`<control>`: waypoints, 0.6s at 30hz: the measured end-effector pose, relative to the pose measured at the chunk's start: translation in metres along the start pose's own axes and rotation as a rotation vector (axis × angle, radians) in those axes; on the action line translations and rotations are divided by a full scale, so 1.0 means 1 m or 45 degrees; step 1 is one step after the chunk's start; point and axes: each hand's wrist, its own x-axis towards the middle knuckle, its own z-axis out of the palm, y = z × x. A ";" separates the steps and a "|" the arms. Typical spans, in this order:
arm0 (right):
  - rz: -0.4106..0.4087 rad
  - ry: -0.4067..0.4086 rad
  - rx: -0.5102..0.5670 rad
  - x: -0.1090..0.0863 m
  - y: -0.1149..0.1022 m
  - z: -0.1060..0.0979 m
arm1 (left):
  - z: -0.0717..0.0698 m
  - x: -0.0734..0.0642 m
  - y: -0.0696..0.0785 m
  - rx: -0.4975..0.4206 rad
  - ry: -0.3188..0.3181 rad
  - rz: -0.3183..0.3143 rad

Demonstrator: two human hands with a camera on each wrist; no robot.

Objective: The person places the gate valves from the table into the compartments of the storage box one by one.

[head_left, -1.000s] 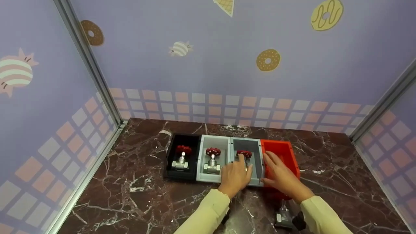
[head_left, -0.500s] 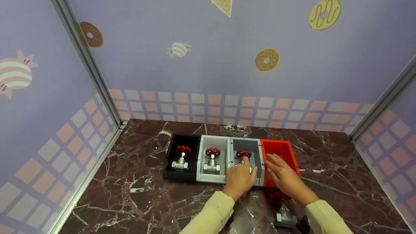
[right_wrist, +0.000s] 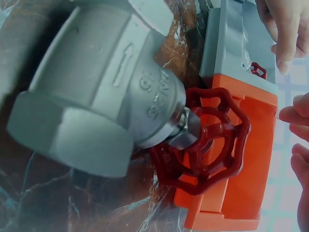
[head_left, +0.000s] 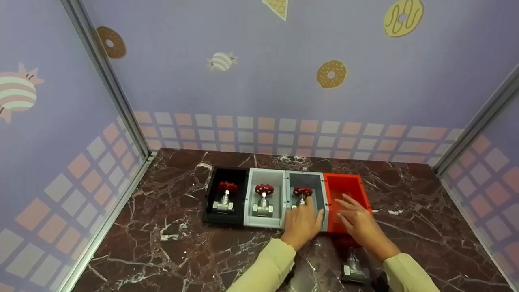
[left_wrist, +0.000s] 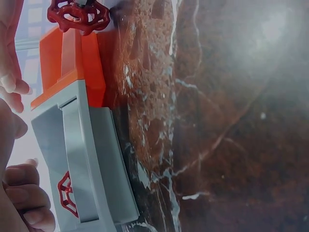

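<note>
At lower centre, the left hand (head_left: 302, 223) rests loose-fingered on the grey bin (head_left: 308, 182), and the right hand (head_left: 361, 225) hovers open, empty, over the orange bin (head_left: 344, 184), beside 3 binned valves.

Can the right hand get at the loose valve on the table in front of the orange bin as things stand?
Probably yes. The loose valve lies bare on the marble table just before the orange bin, beside the right forearm. The right hand hovers open over the bin, holding nothing; it would only need to draw back.
</note>
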 end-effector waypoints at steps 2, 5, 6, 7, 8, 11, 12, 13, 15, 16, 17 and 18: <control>0.022 -0.019 0.013 -0.002 0.000 0.000 | 0.000 0.000 0.002 -0.001 -0.004 -0.001; 0.049 -0.037 0.028 -0.005 0.001 0.000 | 0.000 0.001 0.004 0.005 -0.015 -0.001; 0.051 -0.037 0.033 -0.006 0.001 0.000 | 0.000 0.001 0.005 0.005 -0.019 -0.001; 0.052 -0.037 0.034 -0.007 0.002 0.000 | 0.000 0.001 0.005 0.002 -0.020 0.000; 0.051 -0.035 0.037 -0.008 0.002 -0.001 | 0.000 0.001 0.006 -0.001 -0.024 -0.002; 0.065 -0.040 0.049 -0.010 0.002 -0.001 | 0.001 0.001 0.007 -0.006 -0.031 -0.003; 0.074 -0.045 0.053 -0.011 0.001 -0.002 | 0.001 0.001 0.007 -0.005 -0.034 -0.005; 0.088 -0.053 0.059 -0.012 0.001 -0.002 | 0.001 0.001 0.008 -0.004 -0.038 -0.004; 0.131 -0.079 0.074 -0.013 0.001 -0.004 | 0.002 0.001 0.009 -0.001 -0.038 0.003; 0.161 -0.100 0.082 -0.014 0.000 -0.005 | 0.002 0.001 0.009 0.004 -0.038 0.007; 0.182 -0.115 0.088 -0.016 0.000 -0.005 | 0.002 0.000 0.010 0.009 -0.043 0.007; 0.200 -0.125 0.093 -0.017 0.000 -0.006 | 0.002 0.000 0.011 0.013 -0.042 0.010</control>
